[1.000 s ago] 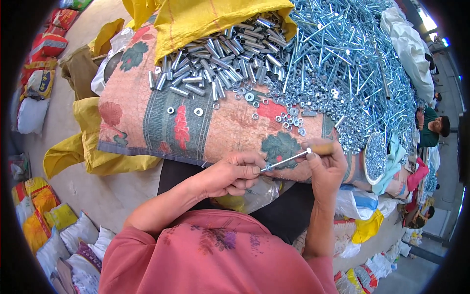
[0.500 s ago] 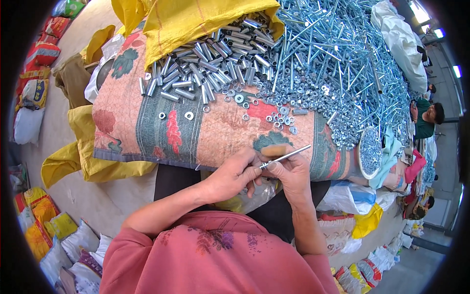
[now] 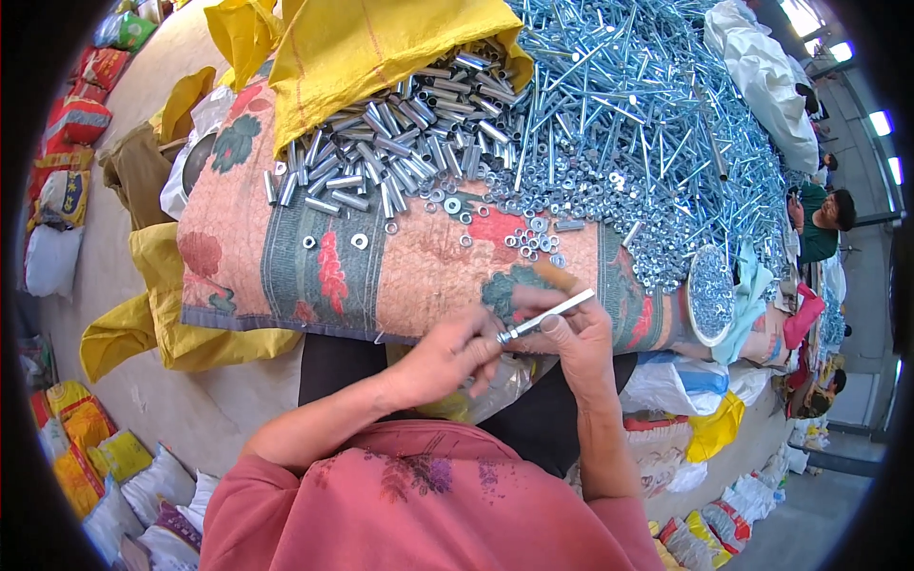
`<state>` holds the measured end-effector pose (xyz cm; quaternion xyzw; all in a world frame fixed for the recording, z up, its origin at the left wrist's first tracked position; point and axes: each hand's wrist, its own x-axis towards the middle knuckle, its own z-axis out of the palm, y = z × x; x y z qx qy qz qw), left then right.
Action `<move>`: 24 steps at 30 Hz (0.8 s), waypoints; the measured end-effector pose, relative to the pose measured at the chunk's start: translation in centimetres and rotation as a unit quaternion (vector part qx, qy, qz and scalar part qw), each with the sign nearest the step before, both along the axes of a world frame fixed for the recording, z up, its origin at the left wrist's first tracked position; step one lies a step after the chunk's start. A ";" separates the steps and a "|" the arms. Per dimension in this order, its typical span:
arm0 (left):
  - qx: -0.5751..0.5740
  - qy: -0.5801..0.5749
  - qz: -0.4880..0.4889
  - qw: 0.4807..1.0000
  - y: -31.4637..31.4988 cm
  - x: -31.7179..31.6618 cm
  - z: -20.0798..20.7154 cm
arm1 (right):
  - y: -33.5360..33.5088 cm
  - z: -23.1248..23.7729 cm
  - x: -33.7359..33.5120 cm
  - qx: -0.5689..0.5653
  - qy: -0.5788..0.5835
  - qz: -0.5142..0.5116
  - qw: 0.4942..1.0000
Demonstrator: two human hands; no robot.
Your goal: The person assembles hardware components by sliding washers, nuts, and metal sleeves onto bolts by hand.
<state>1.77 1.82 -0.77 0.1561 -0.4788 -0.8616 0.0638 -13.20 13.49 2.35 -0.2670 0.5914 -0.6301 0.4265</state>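
A thin silver bolt (image 3: 562,309) slants up to the right between my hands, over the near edge of the cloth-covered table. Small nut or washer pieces sit at its lower left end. My left hand (image 3: 455,350) pinches that end with thumb and fingertips; its other fingers are curled and slightly blurred. My right hand (image 3: 586,338) grips the shaft, thumb below and fingers behind, with a tan covering on one finger. Beyond my hands lie loose washers (image 3: 359,242) and a small cluster of rings and nuts (image 3: 533,238).
Short metal tubes (image 3: 409,152) spill from under a yellow woven sack (image 3: 381,48). Long bolts (image 3: 628,86) heap up at the far right, with nuts (image 3: 609,195) at their front. An oval container (image 3: 711,295) of small parts stands right. A person (image 3: 824,224) sits at the far right.
The left hand has shifted slightly down and left, and its fingers have turned at the bolt's end. The right hand still holds the shaft. The whole view has shifted a little.
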 end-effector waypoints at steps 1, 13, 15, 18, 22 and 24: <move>0.000 0.001 0.001 1.000 0.3 -0.1 0.1 | 0.0 0.0 -0.1 -0.012 -0.005 0.035 0.999; 0.137 -0.026 -0.001 0.990 -0.6 -0.1 0.2 | -0.3 0.0 0.0 0.002 -0.031 0.017 0.999; 0.029 -0.074 -0.036 0.996 0.4 -0.2 1.3 | -0.7 -0.1 1.2 0.022 -0.069 0.049 0.996; -0.464 0.010 0.157 0.872 1.8 -0.4 -0.6 | -0.7 -2.1 2.7 0.069 0.026 -0.013 0.997; -0.448 0.038 0.117 0.885 2.8 0.8 -2.2 | 0.6 -1.7 3.2 0.122 0.145 0.012 0.982; -0.448 0.033 0.027 0.893 2.8 1.1 -1.8 | 2.1 -2.0 2.7 0.144 0.140 0.049 0.978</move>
